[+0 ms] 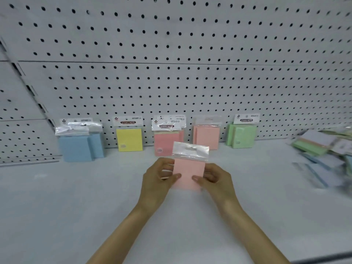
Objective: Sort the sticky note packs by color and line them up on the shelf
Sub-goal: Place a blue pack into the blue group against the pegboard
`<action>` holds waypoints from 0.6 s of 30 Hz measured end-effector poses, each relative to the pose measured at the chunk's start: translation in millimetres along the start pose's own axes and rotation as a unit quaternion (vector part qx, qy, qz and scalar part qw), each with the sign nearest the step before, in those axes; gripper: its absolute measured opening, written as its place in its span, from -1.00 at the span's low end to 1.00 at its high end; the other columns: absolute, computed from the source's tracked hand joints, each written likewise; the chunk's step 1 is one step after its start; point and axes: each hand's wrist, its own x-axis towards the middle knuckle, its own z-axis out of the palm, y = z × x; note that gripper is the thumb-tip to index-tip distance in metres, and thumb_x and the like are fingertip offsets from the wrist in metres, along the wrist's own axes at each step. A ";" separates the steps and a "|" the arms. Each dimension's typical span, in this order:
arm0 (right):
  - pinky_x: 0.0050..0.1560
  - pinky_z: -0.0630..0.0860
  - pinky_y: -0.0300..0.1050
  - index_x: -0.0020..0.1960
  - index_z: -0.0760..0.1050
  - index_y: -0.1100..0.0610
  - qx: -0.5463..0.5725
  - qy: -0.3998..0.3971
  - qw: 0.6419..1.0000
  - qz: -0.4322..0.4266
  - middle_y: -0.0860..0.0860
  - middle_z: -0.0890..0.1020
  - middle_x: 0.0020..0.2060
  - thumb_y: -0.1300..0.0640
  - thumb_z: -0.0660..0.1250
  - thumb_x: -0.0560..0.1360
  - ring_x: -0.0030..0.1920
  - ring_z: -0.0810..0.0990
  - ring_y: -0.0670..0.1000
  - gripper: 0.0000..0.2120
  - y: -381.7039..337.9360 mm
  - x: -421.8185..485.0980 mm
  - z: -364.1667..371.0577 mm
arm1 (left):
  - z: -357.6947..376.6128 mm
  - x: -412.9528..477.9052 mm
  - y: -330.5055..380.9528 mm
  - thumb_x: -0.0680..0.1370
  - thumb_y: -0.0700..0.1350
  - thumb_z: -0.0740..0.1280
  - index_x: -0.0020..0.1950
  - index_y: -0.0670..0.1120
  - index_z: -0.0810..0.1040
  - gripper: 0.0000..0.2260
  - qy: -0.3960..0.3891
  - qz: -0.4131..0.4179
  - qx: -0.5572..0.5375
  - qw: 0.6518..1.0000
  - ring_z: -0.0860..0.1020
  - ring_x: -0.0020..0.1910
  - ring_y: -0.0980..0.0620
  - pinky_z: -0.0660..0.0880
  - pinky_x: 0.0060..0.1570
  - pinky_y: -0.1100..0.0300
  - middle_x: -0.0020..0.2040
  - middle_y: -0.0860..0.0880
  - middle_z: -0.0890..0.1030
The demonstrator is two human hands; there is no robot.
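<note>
**Fig. A pale pink pack held in both hands in front of the sorted row**

*The step, read left to right along the shelf (57,197).* Against the pegboard (171,82) stand the blue packs (76,147), one yellow pack (130,139), the deeper pink packs (165,144), the paler pink packs (207,137) and the green packs (242,137). At the far right lies a loose pile (322,149), not yet sorted. The pale pink pack (188,174) in my hands belongs, I judge, with one of the two pink groups, more likely the paler one. The shades are close, so I should hold it beside each group before committing. To place it well I would carry it forward upright with its clear flap (190,150) on top. I would set its lower edge down just in front of its group and lean it back gently, so the neighbours do not tip. The flap looks like slippery film, so my grip belongs on the pad itself.

*The hands.* My left hand (158,180) pinches the pack's left edge, thumb on the near face and fingers curled behind. My right hand (219,180) mirrors it at the right edge. Both are clamped on the pack, which sits near the pink groups and apart from them, seemingly lifted off the shelf.
</note>
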 end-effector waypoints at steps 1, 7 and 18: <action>-0.26 0.55 -0.22 -0.11 0.58 0.09 -0.043 -0.005 0.999 -0.009 -0.05 0.70 -0.22 0.38 0.47 0.34 -0.19 0.67 0.02 -0.76 3.3 6.6 -4.7 | 4.8 4.8 -1.3 0.39 -0.30 0.49 -0.13 0.05 0.54 -0.73 0.002 0.009 0.014 1.000 0.64 -0.20 0.06 0.59 -0.13 0.15 -0.19 0.11 0.65; -0.36 0.46 -0.33 -0.16 0.52 0.00 -0.140 0.016 0.988 -0.058 -0.09 0.65 -0.21 0.34 0.43 0.40 -0.24 0.61 0.01 -0.76 8.2 57.3 -41.2 | 11.3 36.6 -11.3 0.53 -0.07 0.35 0.16 0.03 0.49 -0.78 0.033 0.120 0.251 0.960 0.55 0.01 0.11 0.49 -0.06 0.18 0.08 0.11 0.56; -0.13 0.44 -0.33 0.09 0.46 0.02 -0.198 0.078 0.971 -0.107 -0.06 0.60 -0.12 0.24 0.43 0.42 -0.15 0.56 -0.18 -0.70 10.8 126.0 -67.6 | 0.1 62.7 -29.8 0.55 0.14 0.12 0.24 -0.08 0.52 -0.58 0.007 0.270 0.532 0.803 0.47 0.07 -0.07 0.47 0.00 0.10 0.17 -0.09 0.53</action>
